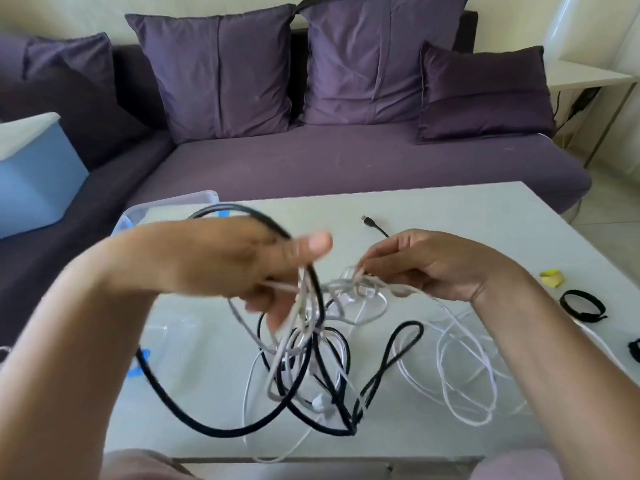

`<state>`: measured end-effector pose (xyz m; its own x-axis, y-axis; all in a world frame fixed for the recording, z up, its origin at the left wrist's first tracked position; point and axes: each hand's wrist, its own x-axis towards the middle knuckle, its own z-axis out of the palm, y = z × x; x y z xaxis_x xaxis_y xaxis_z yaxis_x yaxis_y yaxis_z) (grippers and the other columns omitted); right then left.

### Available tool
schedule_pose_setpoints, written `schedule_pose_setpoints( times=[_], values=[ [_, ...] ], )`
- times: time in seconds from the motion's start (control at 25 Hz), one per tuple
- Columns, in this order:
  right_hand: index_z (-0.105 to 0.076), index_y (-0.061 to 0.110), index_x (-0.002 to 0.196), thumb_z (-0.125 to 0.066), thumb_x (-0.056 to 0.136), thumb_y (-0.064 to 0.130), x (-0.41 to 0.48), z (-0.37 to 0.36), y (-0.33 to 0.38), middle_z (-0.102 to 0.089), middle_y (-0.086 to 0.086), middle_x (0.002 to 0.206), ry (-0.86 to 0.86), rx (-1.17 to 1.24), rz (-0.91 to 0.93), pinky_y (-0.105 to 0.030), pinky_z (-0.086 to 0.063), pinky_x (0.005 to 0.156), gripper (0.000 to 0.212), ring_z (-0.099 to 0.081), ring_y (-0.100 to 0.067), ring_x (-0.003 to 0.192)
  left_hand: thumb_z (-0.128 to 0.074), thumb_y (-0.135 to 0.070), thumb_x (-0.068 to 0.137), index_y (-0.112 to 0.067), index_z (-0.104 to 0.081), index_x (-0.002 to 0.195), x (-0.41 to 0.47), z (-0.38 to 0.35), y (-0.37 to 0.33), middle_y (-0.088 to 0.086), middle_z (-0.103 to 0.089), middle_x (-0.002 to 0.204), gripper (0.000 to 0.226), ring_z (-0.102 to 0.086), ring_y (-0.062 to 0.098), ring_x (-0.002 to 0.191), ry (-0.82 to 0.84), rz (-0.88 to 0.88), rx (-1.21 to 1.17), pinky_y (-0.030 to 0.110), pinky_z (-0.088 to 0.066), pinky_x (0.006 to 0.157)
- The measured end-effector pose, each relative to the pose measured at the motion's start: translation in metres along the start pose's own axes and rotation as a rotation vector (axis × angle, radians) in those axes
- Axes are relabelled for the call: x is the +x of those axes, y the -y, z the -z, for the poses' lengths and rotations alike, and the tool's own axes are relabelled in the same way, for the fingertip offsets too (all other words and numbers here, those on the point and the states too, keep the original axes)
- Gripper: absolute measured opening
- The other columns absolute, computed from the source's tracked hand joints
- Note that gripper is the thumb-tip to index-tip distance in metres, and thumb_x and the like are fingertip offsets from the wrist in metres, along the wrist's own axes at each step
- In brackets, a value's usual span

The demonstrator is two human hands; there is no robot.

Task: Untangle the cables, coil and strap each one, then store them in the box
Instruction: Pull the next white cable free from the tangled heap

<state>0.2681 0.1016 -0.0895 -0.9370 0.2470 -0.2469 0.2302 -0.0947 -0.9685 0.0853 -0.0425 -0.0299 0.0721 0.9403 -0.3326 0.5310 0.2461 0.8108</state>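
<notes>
A tangle of cables (311, 344) hangs above the white table (467, 216): a thick black cable (162, 393), grey cables and thin white ones (464, 375) that trail onto the tabletop. My left hand (228, 258) is raised and grips several grey strands and the black loop. My right hand (429, 265) pinches a grey knot (360, 282) between its fingertips. A black plug end (369, 221) lies on the table behind my hands. The clear plastic box (166, 206) stands at the table's left, mostly hidden by my left arm.
Black straps (581, 303) and a yellow scrap (552, 277) lie at the table's right edge. A purple sofa (346, 157) with cushions runs behind the table. A blue box (34, 174) sits on the sofa at left. My knees are under the near edge.
</notes>
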Motion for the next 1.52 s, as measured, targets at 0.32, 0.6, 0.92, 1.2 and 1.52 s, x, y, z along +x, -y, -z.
schedule_pose_setpoints(
  times=[0.32,0.6,0.92,1.2,1.52],
  values=[
    [-0.059,0.005,0.078,-0.049,0.096,0.011,0.007,-0.004,-0.006,-0.059,-0.006,0.075,-0.526,0.284,0.333,-0.016,-0.036,0.046,0.021,-0.030,-0.007,0.042,-0.059,-0.037,0.076,-0.007,-0.065,0.106,0.037,-0.020,0.017,-0.004,-0.072,0.094,0.043,-0.017,0.004,0.043,-0.269,-0.051,-1.053,0.010,-0.014,0.040],
    [-0.067,0.009,0.083,-0.063,0.089,0.015,0.005,-0.024,-0.012,-0.069,-0.005,0.071,-0.631,-0.016,0.582,-0.024,-0.051,0.066,0.010,-0.062,-0.014,0.065,-0.080,-0.027,0.071,-0.017,-0.069,0.077,0.046,-0.044,0.006,-0.012,-0.062,0.056,0.015,-0.033,0.004,0.044,-0.535,-0.176,-0.257,0.016,-0.026,0.045],
    [-0.058,0.010,0.075,-0.053,0.085,0.018,-0.010,-0.012,0.010,-0.033,0.007,0.046,-0.509,0.525,0.426,-0.014,-0.032,0.037,0.014,-0.025,-0.005,0.036,-0.085,-0.034,0.059,-0.023,-0.070,0.071,0.029,-0.053,0.022,-0.004,-0.047,0.071,0.022,-0.020,0.010,0.057,-0.082,-0.275,-0.625,0.013,-0.021,0.047],
    [-0.054,0.012,0.090,-0.038,0.100,0.022,-0.005,-0.019,0.003,-0.063,-0.009,0.068,-0.290,0.606,0.223,-0.010,-0.018,0.026,0.022,-0.034,-0.002,0.034,-0.078,-0.042,0.070,-0.018,-0.052,0.074,0.037,-0.071,0.013,-0.020,-0.050,0.050,0.036,-0.044,-0.003,0.044,-0.469,-0.268,-0.256,0.009,-0.032,0.047],
    [-0.059,0.011,0.078,-0.054,0.083,0.028,-0.010,-0.010,0.005,-0.040,0.006,0.053,-0.330,0.526,0.299,-0.013,-0.036,0.038,0.019,-0.028,-0.002,0.039,-0.067,-0.006,0.073,0.001,-0.052,0.110,0.046,-0.062,0.029,0.004,-0.039,0.064,0.041,-0.020,0.009,0.049,-0.277,-0.245,-0.646,0.016,-0.017,0.045]
  ],
)
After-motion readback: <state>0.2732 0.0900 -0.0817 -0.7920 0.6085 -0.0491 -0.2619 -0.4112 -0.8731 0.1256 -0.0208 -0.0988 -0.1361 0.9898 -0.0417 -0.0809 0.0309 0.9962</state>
